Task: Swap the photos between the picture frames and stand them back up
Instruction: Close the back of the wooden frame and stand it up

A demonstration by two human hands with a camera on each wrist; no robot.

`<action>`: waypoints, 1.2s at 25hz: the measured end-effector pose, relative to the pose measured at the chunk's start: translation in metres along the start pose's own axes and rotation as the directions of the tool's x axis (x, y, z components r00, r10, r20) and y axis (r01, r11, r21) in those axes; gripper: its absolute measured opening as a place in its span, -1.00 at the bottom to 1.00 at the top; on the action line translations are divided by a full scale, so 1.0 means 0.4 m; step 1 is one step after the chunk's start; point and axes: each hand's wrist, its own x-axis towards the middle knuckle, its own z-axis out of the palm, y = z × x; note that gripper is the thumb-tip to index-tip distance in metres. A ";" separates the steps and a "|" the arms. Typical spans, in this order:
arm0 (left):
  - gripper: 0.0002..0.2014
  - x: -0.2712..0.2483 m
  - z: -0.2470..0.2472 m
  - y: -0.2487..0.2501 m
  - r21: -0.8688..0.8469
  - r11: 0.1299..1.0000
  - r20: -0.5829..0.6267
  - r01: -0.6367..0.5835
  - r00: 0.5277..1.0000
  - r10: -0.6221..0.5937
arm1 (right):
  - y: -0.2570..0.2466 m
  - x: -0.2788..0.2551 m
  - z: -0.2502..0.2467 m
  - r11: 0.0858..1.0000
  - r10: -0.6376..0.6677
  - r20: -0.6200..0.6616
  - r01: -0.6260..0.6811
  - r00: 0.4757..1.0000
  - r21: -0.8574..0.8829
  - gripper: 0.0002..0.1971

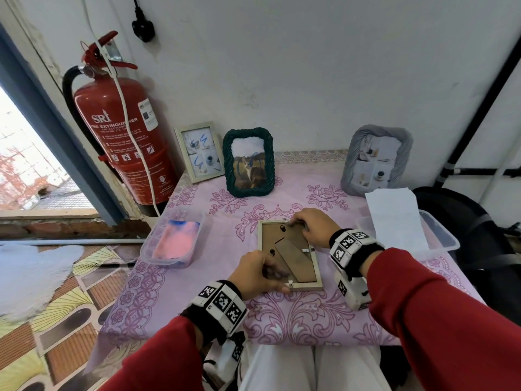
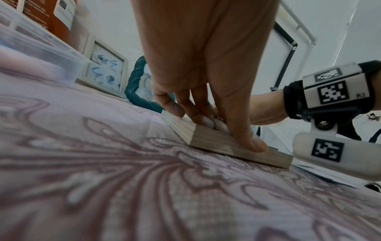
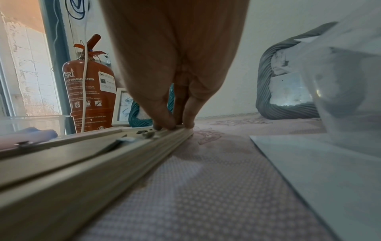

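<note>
Pale rectangular wooden picture frame (image 1: 290, 255) lies face down, brown backing up, mid-desk on the pink floral tablecloth (image 1: 214, 249). Left hand (image 1: 255, 275): grip pressed onto the near-left corner, fingertips on the backing, thumb at the edge. Right hand (image 1: 313, 227): grip pinching a small tab at the far edge. Clear plastic tub (image 1: 173, 244) at left holds a pink-and-blue cloth; clear tub (image 1: 439, 235) at right carries a white sheet.
</note>
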 end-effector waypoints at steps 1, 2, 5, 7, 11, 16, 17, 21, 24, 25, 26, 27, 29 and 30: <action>-0.67 0.000 0.000 0.000 -0.004 1.000 0.002 0.002 1.000 -0.002 | 0.001 0.000 0.000 1.000 0.001 -0.004 -0.001 1.000 0.003 -0.56; -0.66 -0.001 0.000 0.002 -0.001 1.000 0.005 0.002 1.000 -0.002 | 0.002 -0.001 0.000 1.000 0.007 0.000 -0.007 1.000 0.010 -0.57; -0.60 -0.002 -0.007 0.006 0.030 0.999 -0.013 0.013 1.000 -0.012 | 0.007 -0.013 -0.003 0.998 0.036 0.073 -0.039 0.997 0.042 -0.59; -0.64 -0.003 -0.021 0.008 -0.013 0.999 -0.077 0.038 0.996 -0.039 | 0.009 -0.029 0.002 0.997 0.055 0.101 -0.050 0.993 -0.050 -0.58; -0.64 -0.002 -0.033 -0.007 -0.046 0.995 -0.283 0.086 0.954 -0.095 | -0.011 -0.071 0.010 0.984 0.063 -0.066 -0.073 0.996 -0.161 -0.60; -0.46 -0.008 -0.017 -0.040 -0.021 0.940 -0.256 0.341 0.907 -0.334 | -0.030 -0.126 0.035 0.984 0.176 0.031 -0.176 0.984 -0.001 -0.60; -0.53 -0.008 -0.014 -0.042 -0.003 0.931 -0.241 0.364 0.904 -0.354 | -0.032 -0.133 0.041 0.979 0.199 0.048 -0.201 0.979 0.031 -0.60; -0.64 -0.003 -0.005 -0.037 -0.157 0.915 -0.220 0.373 0.890 -0.400 | -0.037 -0.144 0.055 0.960 0.224 0.038 -0.228 0.974 0.161 -0.61; -0.64 -0.007 -0.001 -0.034 -0.434 0.851 -0.203 0.296 0.888 -0.413 | -0.034 -0.149 0.053 0.959 0.203 0.020 -0.203 0.979 0.198 -0.65; -0.63 -0.009 0.000 -0.032 -0.488 0.831 -0.199 0.268 0.892 -0.405 | -0.032 -0.152 0.051 0.959 0.196 0.015 -0.195 0.980 0.204 -0.66; -0.61 -0.009 0.000 -0.028 -0.538 0.808 -0.199 0.241 0.895 -0.399 | -0.030 -0.155 0.048 0.958 0.194 0.008 -0.192 0.981 0.212 -0.67; -0.59 -0.008 -0.001 -0.024 -0.578 0.787 -0.203 0.217 0.896 -0.396 | -0.029 -0.157 0.043 0.956 0.198 -0.003 -0.192 0.980 0.222 -0.67; -0.57 -0.006 -0.007 -0.009 -0.625 0.762 -0.227 0.169 0.895 -0.384 | -0.035 -0.160 0.030 0.954 0.211 -0.041 -0.197 0.977 0.226 -0.68; -0.56 -0.005 -0.009 0.000 -0.635 0.758 -0.239 0.147 0.896 -0.374 | -0.043 -0.159 0.021 0.954 0.212 -0.059 -0.194 0.975 0.227 -0.66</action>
